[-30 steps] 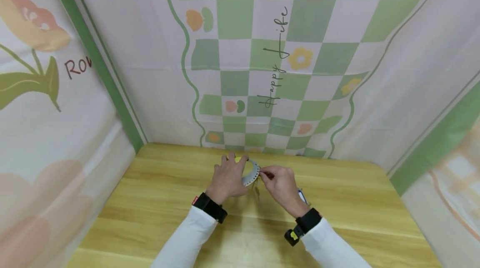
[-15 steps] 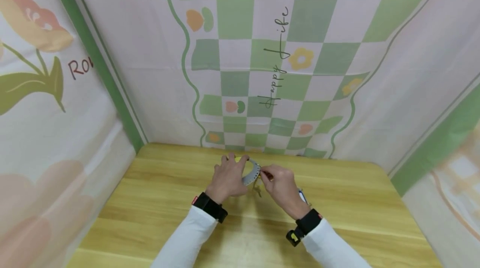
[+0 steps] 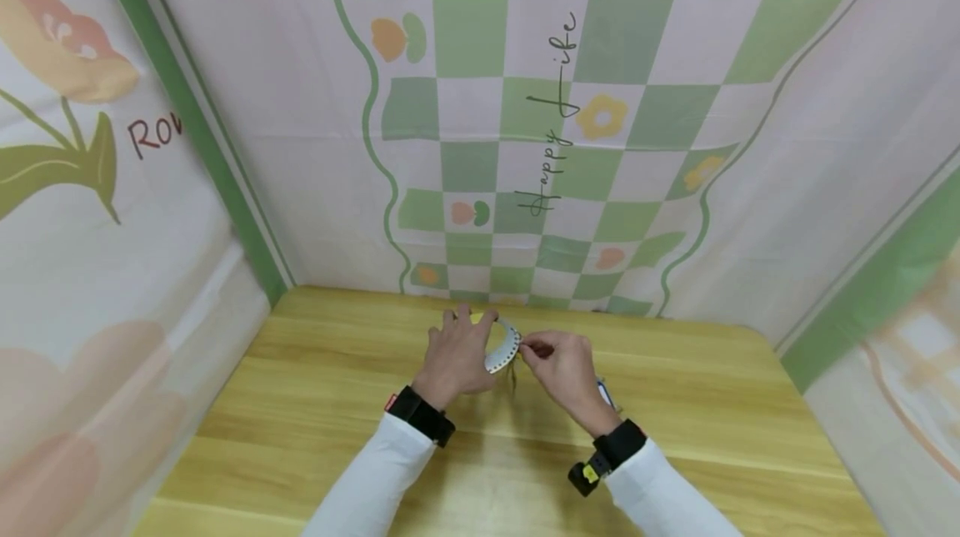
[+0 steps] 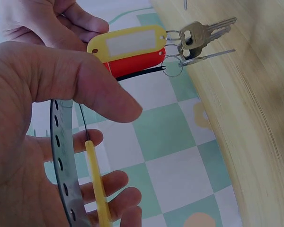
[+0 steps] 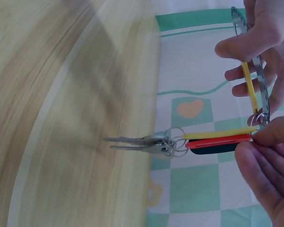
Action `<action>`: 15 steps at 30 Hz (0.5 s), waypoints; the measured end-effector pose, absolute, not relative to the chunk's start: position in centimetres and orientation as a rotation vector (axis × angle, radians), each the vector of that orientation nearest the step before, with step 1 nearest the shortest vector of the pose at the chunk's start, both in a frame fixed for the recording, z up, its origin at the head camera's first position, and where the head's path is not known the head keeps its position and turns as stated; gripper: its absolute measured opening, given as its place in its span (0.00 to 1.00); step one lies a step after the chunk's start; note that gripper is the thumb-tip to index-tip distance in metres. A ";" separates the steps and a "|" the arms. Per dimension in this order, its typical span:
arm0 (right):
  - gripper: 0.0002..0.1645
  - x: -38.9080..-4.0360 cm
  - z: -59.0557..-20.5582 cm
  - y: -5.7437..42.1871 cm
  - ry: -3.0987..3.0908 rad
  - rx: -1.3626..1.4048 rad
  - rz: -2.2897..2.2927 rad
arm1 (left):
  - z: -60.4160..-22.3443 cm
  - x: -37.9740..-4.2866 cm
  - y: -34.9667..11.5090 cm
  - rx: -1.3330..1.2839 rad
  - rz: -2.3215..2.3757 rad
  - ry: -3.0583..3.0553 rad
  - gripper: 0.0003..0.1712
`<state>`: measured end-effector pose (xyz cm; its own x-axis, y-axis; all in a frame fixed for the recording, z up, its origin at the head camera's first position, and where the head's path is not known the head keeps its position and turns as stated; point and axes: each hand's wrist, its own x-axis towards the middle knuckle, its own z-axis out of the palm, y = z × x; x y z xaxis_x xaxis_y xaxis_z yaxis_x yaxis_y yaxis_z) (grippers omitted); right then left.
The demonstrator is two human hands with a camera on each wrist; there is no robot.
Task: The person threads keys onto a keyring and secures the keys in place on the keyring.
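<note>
My left hand [image 3: 456, 353] holds a curved grey metal ring [image 3: 506, 351] with a row of holes along its edge. A yellow key tag [image 4: 95, 175] hangs inside that curve, in front of the left fingers. At the ring's right edge, my right hand [image 3: 562, 374] pinches the end of a bunch of key tags, where a thin wire loop [image 5: 259, 116] shows. The bunch has a yellow tag [image 5: 217, 134], a red tag [image 4: 139, 62] and a black tag [image 5: 210, 150]. Silver keys [image 4: 196, 38] dangle from small split rings at their far ends.
Both hands work above a wooden table [image 3: 300, 404], near its back edge. A small blue-and-white item [image 3: 604, 393] lies partly hidden behind the right wrist. Behind the table hangs a checked green-and-white cloth [image 3: 468, 37]. Black camera bands [image 3: 618, 441] circle both wrists.
Both hands stay almost where they were. The hanging keys have swung and turned a little, and the metal ring's face looks lighter, as if slightly tilted.
</note>
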<state>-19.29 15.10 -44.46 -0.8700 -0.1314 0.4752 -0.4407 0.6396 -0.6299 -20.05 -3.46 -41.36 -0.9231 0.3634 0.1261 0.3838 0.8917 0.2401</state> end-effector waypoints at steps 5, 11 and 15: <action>0.06 -19.3 -44.6 15.2 -2.440 0.570 0.996 | -41.4 -20.1 -3.6 -0.594 -0.423 -3.010 0.47; 0.05 -19.2 -44.7 15.3 -2.359 0.744 0.783 | -41.4 -20.2 -3.7 -0.615 -0.452 -3.049 0.46; 0.05 -19.1 -44.8 15.3 -2.325 0.823 0.693 | -41.5 -20.2 -3.8 -0.626 -0.458 -3.068 0.46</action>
<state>-19.15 15.27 -44.81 -0.6467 -0.3875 0.6570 -0.6839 0.6759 -0.2746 -20.24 -3.78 -41.47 -0.9214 0.3871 0.0350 0.3804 0.8797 0.2853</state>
